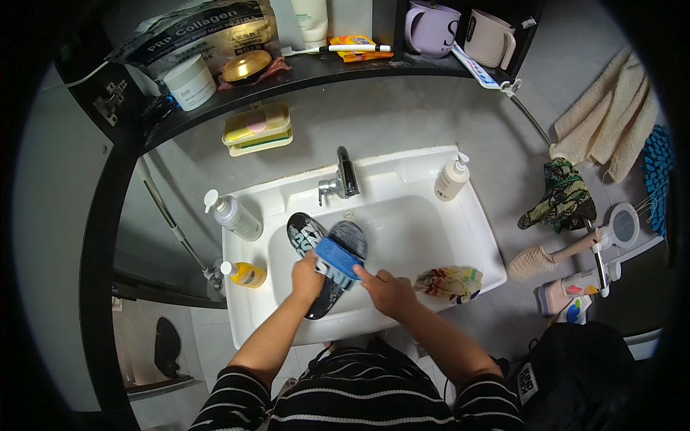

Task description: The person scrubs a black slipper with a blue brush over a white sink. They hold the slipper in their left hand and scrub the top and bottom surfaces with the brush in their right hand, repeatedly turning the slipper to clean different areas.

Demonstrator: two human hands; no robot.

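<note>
Slippers (350,234), black and grey, pale-lettered, rounded at ends

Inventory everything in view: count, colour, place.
slippers: 2, black with pale print, sink
scrubber: 1, blue, on slipper
sink: 1, white, centre
faucet: 1, chrome, sink back
pump bottles: 2, pale, sink rim
squat bottle: 1, yellow, left rim
crumpled bundle: 1, multicoloured, sink front-right
soap holder: 1, cream, wall
shelf: 1, black, top
pouch: 1, dark, shelf left
jar: 1, white, shelf left
mugs: 2, lilac, beige, shelf right
towel: 1, beige, right
shaggy cloth: 1, blue, right
hairbrush: 1, pinkish, right
smaller clutter: uncounted, mixed, shelf, right
sleeves: 2, striped black, bottom
left hand: 1, bare, on slipper
right hand: 1, bare, on scrubber
</note>
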